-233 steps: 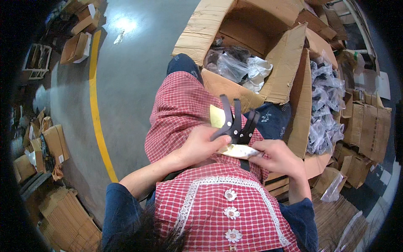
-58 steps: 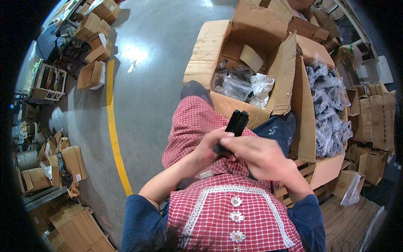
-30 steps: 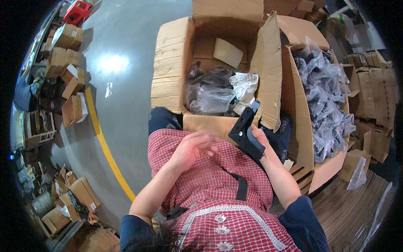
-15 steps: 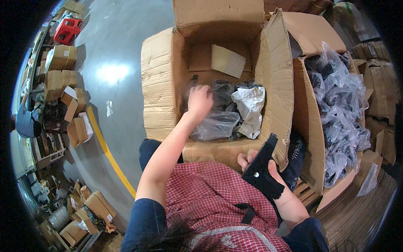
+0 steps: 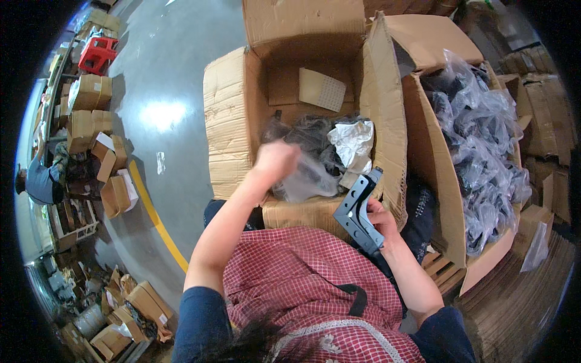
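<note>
In my right hand (image 5: 384, 221) is a black metal bracket (image 5: 358, 213), angled, with several round holes along its faces. I hold it at the near right corner of an open cardboard box (image 5: 227, 124). My left hand (image 5: 278, 161) is inside that box, blurred by motion. Its fingers look closed at the edge of a clear plastic bag (image 5: 311, 180), which stretches up toward it. Beside the bag lie dark wrapped items (image 5: 311, 133) and a crumpled white sheet (image 5: 352, 142). A pale perforated piece (image 5: 322, 89) rests against the box's far side.
A second carton (image 5: 437, 175) on the right is heaped with plastic-bagged parts (image 5: 478, 145). Cardboard boxes (image 5: 89, 130) and a red stool (image 5: 97, 55) line the left side. A yellow line (image 5: 151, 212) crosses the floor. A person (image 5: 41, 181) is at the far left.
The bracket has turned to show its holed faces and has moved up and left. My left hand has come nearer to me, and the clear plastic bag is drawn toward it.
</note>
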Action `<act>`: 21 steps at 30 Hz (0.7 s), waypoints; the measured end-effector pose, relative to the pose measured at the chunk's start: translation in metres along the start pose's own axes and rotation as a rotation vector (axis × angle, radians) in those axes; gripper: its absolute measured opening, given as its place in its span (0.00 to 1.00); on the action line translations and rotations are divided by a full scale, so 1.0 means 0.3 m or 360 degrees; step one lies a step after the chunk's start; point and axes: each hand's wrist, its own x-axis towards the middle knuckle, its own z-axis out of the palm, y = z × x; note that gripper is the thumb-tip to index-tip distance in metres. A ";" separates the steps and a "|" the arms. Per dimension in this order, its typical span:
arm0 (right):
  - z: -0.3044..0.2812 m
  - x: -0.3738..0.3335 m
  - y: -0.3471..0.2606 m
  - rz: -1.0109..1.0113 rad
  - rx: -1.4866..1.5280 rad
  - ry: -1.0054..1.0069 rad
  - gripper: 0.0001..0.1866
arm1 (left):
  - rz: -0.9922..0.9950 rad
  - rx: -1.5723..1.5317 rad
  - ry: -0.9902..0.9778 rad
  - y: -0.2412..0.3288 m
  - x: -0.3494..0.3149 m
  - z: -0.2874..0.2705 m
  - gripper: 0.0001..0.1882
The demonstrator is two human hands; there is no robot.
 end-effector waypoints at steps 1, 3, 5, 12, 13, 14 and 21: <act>-0.038 0.001 0.003 -0.0040 -0.0050 -0.0036 0.24 | -0.0140 -0.0497 0.0576 -0.006 -0.048 -0.120 0.12; -0.026 -0.023 -0.003 -0.0101 -0.0093 -0.0049 0.23 | -0.0221 -0.1058 0.1269 0.020 -0.141 -0.236 0.10; 0.011 -0.048 -0.017 -0.0140 -0.0107 -0.0137 0.23 | -0.0092 -0.1150 0.1537 0.085 -0.219 -0.285 0.10; -0.037 -0.081 0.023 -0.0255 -0.0158 -0.0127 0.26 | 0.0122 0.0098 0.0176 0.111 -0.188 -0.139 0.08; -0.021 -0.124 0.013 -0.0238 -0.0140 -0.0183 0.26 | -0.0072 -0.0280 0.0690 0.098 -0.210 -0.285 0.07; 0.002 -0.170 0.008 -0.0206 -0.0117 -0.0241 0.26 | -0.0328 -0.0675 0.1177 0.095 -0.248 -0.393 0.07; 0.051 -0.166 0.027 -0.0289 -0.0260 -0.0199 0.18 | 0.0565 0.0153 0.0839 0.212 -0.252 -0.156 0.10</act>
